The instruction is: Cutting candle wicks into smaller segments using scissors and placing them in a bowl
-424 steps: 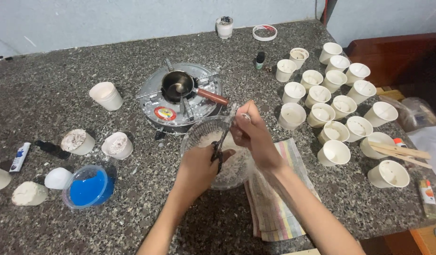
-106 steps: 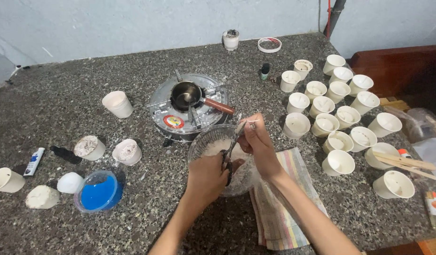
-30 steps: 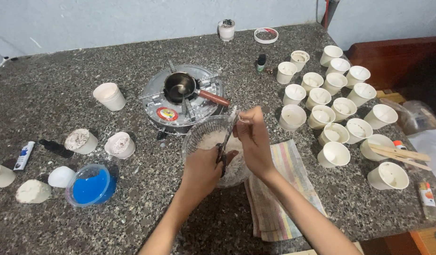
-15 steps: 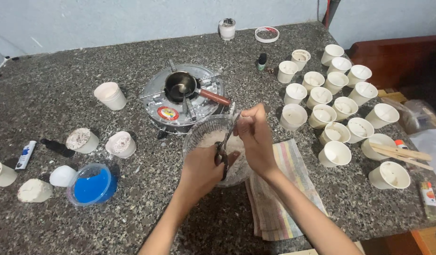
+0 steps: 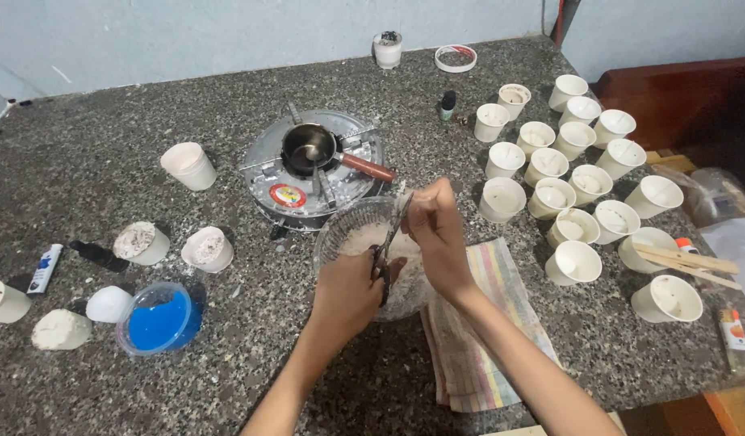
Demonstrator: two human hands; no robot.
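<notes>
Scissors (image 5: 386, 252) are gripped by their dark handles in the left hand (image 5: 350, 282), blades pointing up and away over one clear plastic bowl (image 5: 340, 234) of whitish flakes at the middle of the speckled stone bench (image 5: 106, 105). Right hand (image 5: 437, 230) has its fingertips pinched together at the blade tips, on something too small to make out. One striped cloth (image 5: 502, 282) lies under the right forearm, just right of the bowl. Just beyond the bowl stands one round metal stove (image 5: 267, 157) carrying one small dark pot (image 5: 308, 147) with a reddish handle. To the right, about seventeen white paper cups (image 5: 574, 262) stand close together in rows, with a few wooden sticks (image 5: 686, 262) resting across the nearest of them. On the left, one blue-filled tub (image 5: 159, 319), three more cups, and a few white lumps lie well apart from the hands. At the far edge sit one small jar (image 5: 386, 50) and one tape ring (image 5: 456, 57)
</notes>
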